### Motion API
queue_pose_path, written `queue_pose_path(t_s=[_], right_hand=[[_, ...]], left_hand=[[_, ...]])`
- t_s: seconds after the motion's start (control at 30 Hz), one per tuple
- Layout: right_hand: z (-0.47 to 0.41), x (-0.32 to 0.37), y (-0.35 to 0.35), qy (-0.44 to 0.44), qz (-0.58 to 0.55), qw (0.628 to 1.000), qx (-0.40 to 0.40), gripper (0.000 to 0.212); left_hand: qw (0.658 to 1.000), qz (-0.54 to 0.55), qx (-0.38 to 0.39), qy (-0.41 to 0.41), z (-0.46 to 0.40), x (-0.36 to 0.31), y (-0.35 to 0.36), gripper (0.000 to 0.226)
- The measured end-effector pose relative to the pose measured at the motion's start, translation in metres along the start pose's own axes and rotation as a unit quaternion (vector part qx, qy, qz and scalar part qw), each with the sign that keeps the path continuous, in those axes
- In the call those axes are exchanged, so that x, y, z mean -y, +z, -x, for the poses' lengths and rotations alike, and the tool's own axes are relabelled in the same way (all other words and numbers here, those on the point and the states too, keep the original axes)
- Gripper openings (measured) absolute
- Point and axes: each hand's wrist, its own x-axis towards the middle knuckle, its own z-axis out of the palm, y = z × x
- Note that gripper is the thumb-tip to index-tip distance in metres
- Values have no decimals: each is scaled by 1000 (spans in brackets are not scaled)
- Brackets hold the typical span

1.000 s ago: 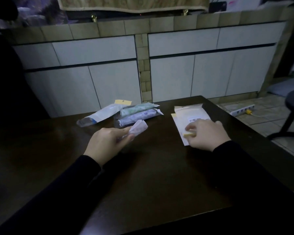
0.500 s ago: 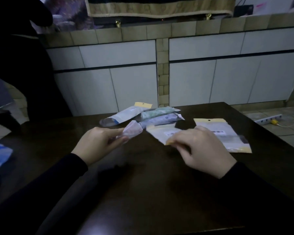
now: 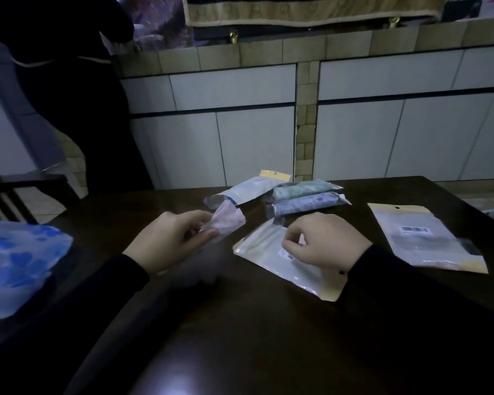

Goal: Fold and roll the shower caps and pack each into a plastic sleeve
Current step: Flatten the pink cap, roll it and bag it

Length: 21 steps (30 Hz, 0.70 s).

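Left hand [image 3: 169, 240] grips rolled shower cap [image 3: 229, 222] above mid-surface, right hand [image 3: 322, 242] pinches flat plastic sleeve [image 3: 271, 255] lying on the surface [image 3: 240, 337]; loosened grip could unroll cap, snagging at unopened sleeve mouth.

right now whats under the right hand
The right hand rests on an empty plastic sleeve lying flat on the dark table. Its fingers pinch near the barcode label; the sleeve part beneath the palm is hidden.
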Motion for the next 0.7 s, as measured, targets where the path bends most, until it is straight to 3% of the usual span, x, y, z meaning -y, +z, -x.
queue_pose_path(t_s=[0.2,0.33,0.43,0.53,0.7], right_hand=[[-36,28,14,18,49,998,44,46],[-29,38,10,-41,37,991,120,57],[-18,43,0,-83,20,977,197,65],[-15,39,-5,-85,9,957,279,83],[-17,37,-1,-86,-15,951,298,72]], left_hand=[[999,52,14,3,-10,-2,-1,50],[994,106,33,-3,-14,-9,4,36],[973,222,60,-24,-17,-24,5,26],[939,309,137,-56,-20,-33,9,26],[950,201,230,-70,-13,-13,8,20]])
